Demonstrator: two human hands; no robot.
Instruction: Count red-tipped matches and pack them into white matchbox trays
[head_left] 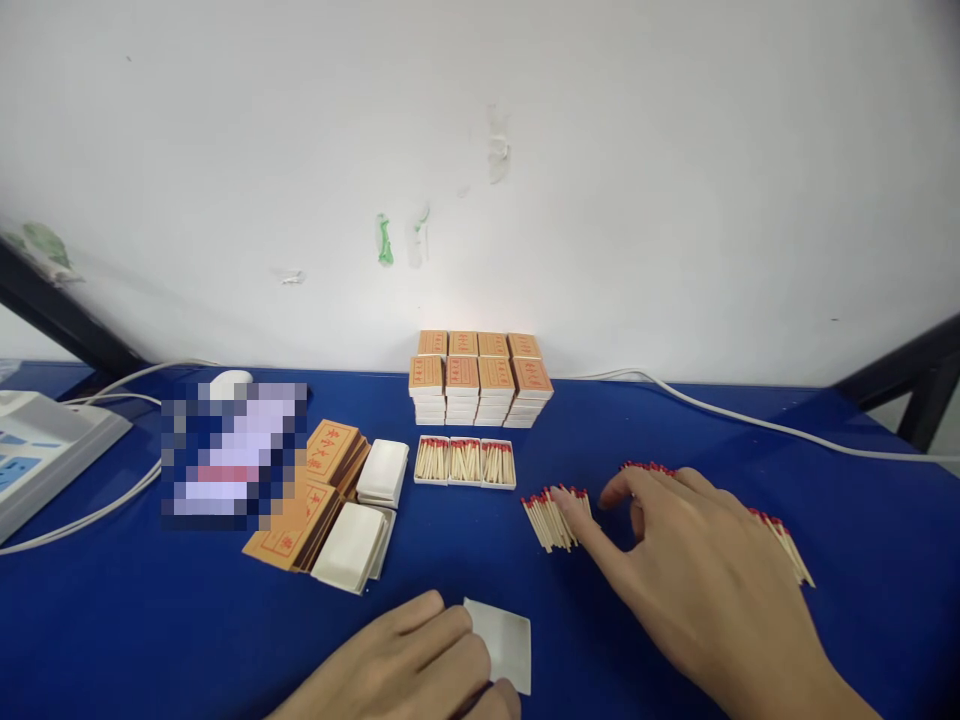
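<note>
My left hand [424, 655] is curled at the left side of an empty white matchbox tray [510, 650], gripping its edge near the front of the table. My right hand [697, 570] reaches over loose matches, its thumb and fingers apart. The thumb tip touches a small bunch of red-headed matches [551, 520], while more matches [784, 540] lie partly hidden behind and beside the hand. Three trays filled with matches [465, 462] stand side by side at the middle of the table.
Stacked finished matchboxes [480, 378] stand by the wall. Left of centre lie flat orange box sleeves [300, 510] and stacked white trays [352, 545]. A blurred phone [240, 450], a power strip [52, 460] and white cables [735, 420] rest on the blue table [615, 650].
</note>
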